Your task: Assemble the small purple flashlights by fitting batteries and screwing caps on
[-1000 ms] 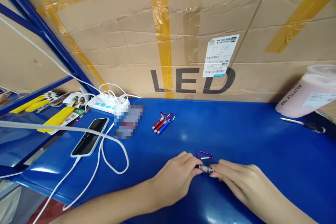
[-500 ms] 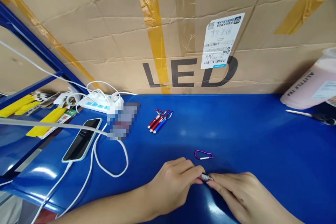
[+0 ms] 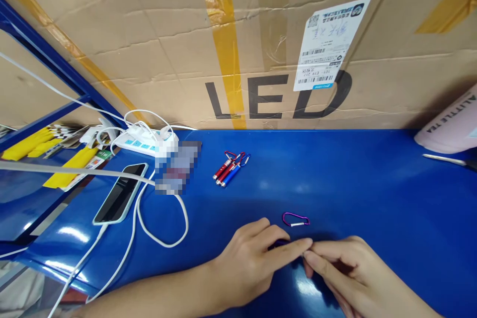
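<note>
My left hand (image 3: 253,263) is closed around a small penlight-like tube (image 3: 278,244). Only a dark blue-purple bit of it shows between the fingers. The left index finger stretches across to the fingertips of my right hand (image 3: 346,268). Thumb and fingers of the right hand are pinched at the tube's end, and what lies between them is mostly hidden. Just beyond the hands lies a purple carabiner (image 3: 295,219) with a silver gate. Farther back, two red keychain penlights (image 3: 226,173) and a blue one (image 3: 231,177) lie side by side, each with a small carabiner.
A phone (image 3: 121,194) with a white charging cable (image 3: 164,245) lies to the left. Behind it are a white power strip (image 3: 143,141) and a blurred-out patch. A large cardboard box (image 3: 167,59) closes off the back. A pink cup (image 3: 449,124) stands at the right.
The left index finger has stretched out over the tube's silver end, which showed between the hands before and is now covered. The whole view has shifted slightly.
</note>
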The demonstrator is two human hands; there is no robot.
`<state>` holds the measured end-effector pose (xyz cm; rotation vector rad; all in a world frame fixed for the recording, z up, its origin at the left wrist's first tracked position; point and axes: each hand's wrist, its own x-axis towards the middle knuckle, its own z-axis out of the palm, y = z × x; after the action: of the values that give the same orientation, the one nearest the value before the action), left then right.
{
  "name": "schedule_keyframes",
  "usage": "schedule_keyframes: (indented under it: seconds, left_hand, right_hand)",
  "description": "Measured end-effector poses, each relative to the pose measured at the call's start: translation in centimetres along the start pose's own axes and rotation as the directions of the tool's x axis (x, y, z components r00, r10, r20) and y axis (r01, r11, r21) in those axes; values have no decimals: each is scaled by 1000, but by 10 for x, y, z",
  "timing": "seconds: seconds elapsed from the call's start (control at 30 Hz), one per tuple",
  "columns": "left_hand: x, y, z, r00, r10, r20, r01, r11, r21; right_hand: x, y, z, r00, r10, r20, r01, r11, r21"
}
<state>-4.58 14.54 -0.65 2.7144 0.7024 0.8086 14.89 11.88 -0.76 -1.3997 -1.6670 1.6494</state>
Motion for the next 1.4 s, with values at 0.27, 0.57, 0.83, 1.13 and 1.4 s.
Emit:
schedule_keyframes:
  seconds: [0.27,0.57,0.83,1.13,1.4]
  left_hand:
    - [1,3,1,992,-126,5,126,982,-143]
    - [6,14,3,938,-346,10,322,863,-390]
    - [7,11,0,871,-491,23,428,735,-526]
    - [7,12,2,868,-488,96,466,729,-501]
    - [7,12,2,873,-467,140,470,731,-494]
  right_hand:
    - [0,2,-1,995,-95,1,94,987,-129]
    - [-3,0,-4,874,-458,-163,320,794,-516]
    - [-10,2,-21,694,-692,-201,350,567,-746]
    - [-11,2,-22,635,-770,-66,363,372,-854]
    - [-5,0,-23,630,-769,-109,405,446,-798]
